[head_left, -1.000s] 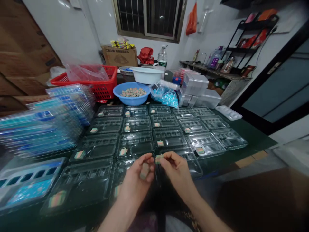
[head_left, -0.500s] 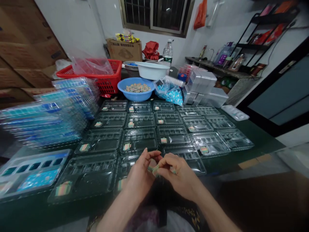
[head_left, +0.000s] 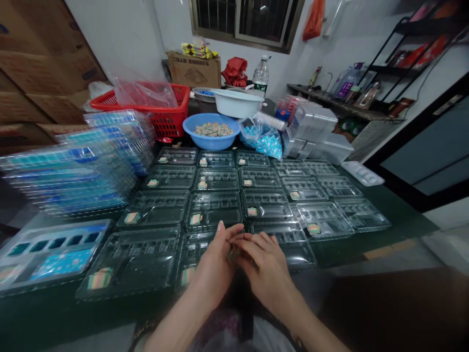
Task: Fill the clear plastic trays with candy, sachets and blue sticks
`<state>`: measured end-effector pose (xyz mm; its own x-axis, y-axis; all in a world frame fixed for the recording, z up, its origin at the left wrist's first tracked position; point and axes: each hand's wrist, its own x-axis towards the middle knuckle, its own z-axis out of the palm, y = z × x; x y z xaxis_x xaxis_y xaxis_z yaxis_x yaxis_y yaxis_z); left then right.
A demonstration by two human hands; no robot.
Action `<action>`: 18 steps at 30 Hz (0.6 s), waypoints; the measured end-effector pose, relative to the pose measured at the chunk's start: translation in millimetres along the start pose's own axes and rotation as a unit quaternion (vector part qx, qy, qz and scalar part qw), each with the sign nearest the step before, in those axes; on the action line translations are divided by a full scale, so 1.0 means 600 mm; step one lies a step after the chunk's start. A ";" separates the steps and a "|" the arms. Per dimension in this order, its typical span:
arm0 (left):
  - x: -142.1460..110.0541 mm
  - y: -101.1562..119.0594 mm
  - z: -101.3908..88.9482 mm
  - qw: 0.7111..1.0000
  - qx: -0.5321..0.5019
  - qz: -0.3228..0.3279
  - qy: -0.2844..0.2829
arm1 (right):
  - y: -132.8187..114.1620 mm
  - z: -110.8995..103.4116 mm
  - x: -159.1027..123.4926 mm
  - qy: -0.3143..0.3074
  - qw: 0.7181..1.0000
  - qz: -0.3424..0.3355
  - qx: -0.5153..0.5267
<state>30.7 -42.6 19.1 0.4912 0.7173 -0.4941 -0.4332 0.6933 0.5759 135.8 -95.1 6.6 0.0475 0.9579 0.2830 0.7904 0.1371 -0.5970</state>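
Apparently for a secure pinch, left hand (head_left: pixel 212 261) and right hand (head_left: pixel 266 266) curl together around a small striped piece (head_left: pixel 233 255), mostly hidden, just over a clear compartment tray (head_left: pixel 194 243).

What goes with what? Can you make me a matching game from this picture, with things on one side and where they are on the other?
Things:
1. Blue bowl
2. Red basket
3. Orange bag
4. Left hand and right hand

Places:
A. Above a clear tray
B. Hanging on the wall
C. Around striped pieces
D. Under a clear plastic bag

Pairs: 1-C, 2-D, 3-B, 4-A
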 end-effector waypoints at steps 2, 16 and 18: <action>0.002 0.003 -0.002 1.000 -0.017 -0.009 -0.006 | 0.003 0.007 -0.006 0.024 1.000 0.000 0.003; 0.005 0.001 -0.008 0.999 -0.020 -0.045 0.005 | 0.024 -0.039 -0.006 0.015 0.977 0.043 0.206; 0.006 -0.002 -0.010 0.999 0.001 -0.047 0.006 | 0.025 -0.051 -0.002 -0.025 0.980 0.024 0.197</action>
<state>28.5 -40.2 12.7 0.5212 0.6497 -0.5535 -0.3832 0.7576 0.5284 166.2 -101.8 20.3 0.0407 0.9756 0.2159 0.4913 0.1687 -0.8545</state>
